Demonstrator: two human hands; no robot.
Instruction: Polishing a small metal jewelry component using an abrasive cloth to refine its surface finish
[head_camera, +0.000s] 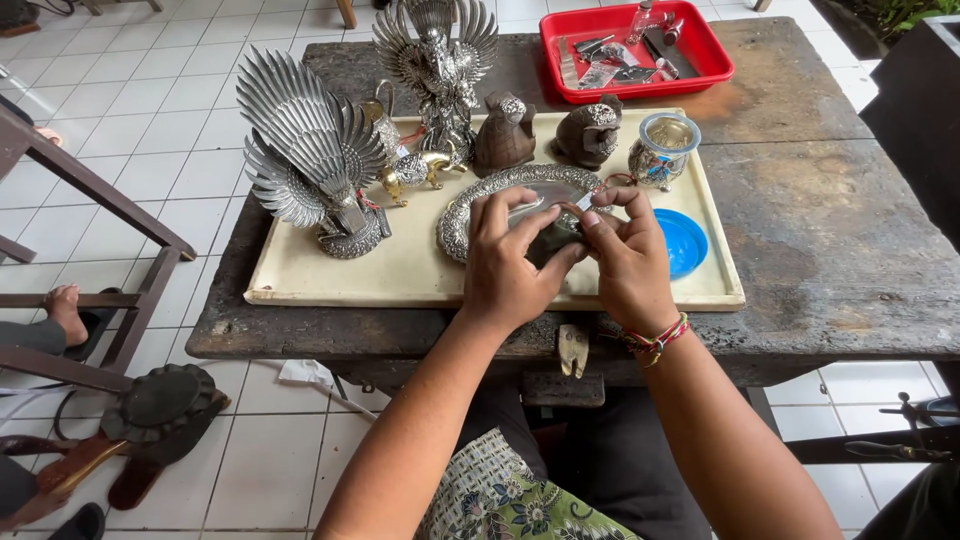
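My left hand (508, 262) and my right hand (628, 262) meet over the front of a cream tray (330, 275). Both close around a small dark metal piece (553, 240), mostly hidden by my fingers. My right fingers also pinch a thin silvery tool (586, 199) at its tip. Just behind my hands lies an oval ornate silver dish (500, 190). A blue lid (685, 242) rests to the right of my right hand.
On the tray stand two silver winged bird statues (305, 150) (437, 60), two dark owl figures (505, 132) (590, 130), a small gold animal (412, 170) and a silver cup (663, 148). A red tray (715, 55) of tools sits behind. Another person's foot (65, 308) is at left.
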